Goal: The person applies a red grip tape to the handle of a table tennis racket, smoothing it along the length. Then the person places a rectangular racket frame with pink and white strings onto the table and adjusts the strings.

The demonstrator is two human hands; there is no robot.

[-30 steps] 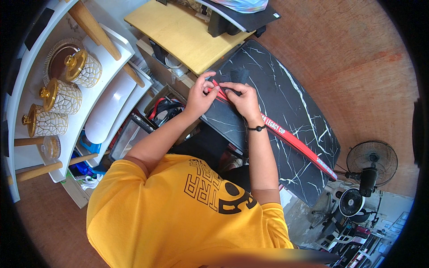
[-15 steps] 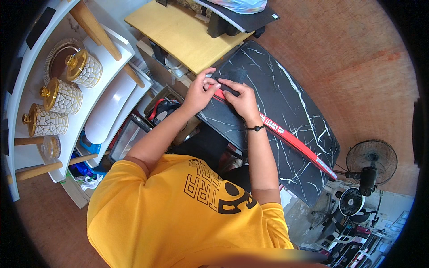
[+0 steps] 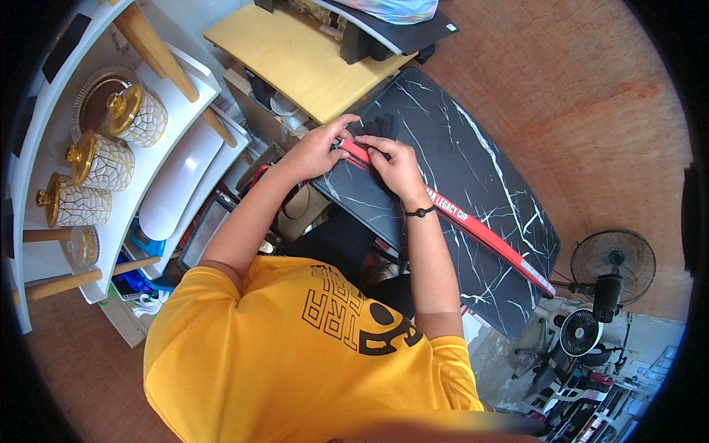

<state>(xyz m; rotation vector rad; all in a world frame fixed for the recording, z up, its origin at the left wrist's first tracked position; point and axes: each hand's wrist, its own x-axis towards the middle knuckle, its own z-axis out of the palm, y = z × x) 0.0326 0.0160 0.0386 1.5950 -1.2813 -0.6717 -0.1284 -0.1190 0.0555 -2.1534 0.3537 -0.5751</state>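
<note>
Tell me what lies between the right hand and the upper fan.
In the head view: a red strap, stretched over the black marbled tabletop from the right hand toward the upper fan.

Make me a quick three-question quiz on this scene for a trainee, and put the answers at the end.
1. True or false: the left grip and the right grip are both on the red strap.
2. Multiple choice: the table under the strap is
A: plain yellow.
B: black with white streaks.
C: bare brown wood.
3. Count: how many white-and-gold jars with gold knobs show at the picture's left?

Key:
1. True
2. B
3. Three
</note>
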